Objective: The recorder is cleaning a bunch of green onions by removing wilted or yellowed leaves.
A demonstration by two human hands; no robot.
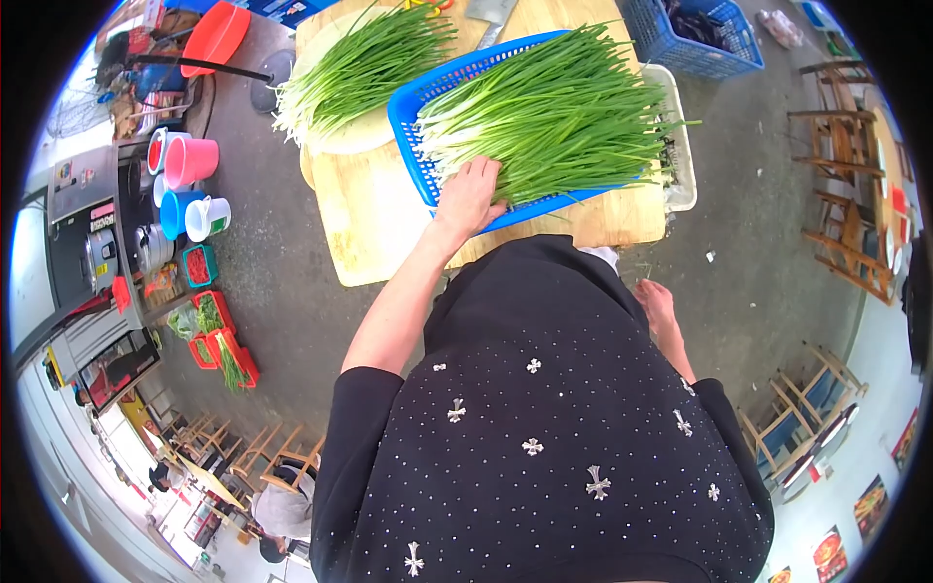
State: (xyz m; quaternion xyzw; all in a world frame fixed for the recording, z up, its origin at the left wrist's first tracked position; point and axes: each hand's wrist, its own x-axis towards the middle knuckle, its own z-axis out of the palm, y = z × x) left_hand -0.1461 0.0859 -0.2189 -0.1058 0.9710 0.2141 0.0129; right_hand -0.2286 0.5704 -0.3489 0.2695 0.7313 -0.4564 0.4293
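A blue plastic basket [408,120] full of long green chives or thin scallions [561,109] lies on a wooden table [357,218]. My left hand [470,193] rests at the basket's near left edge, fingers curled against the white ends; whether it grips any stalks is unclear. My right hand [657,300] hangs low beside my body, off the table's near right corner, apparently holding nothing. A second pile of the greens [372,69] lies on a round cutting board [346,138] at the table's far left. Behind the basket is a cleaver [492,11].
A white plastic basket [681,153] sits under the blue one's right side. A blue crate [660,47] stands beyond it. Buckets [191,162] and red baskets of vegetables [248,364] stand at left. Wooden chairs [838,160] are at right; other people [284,510] sit behind.
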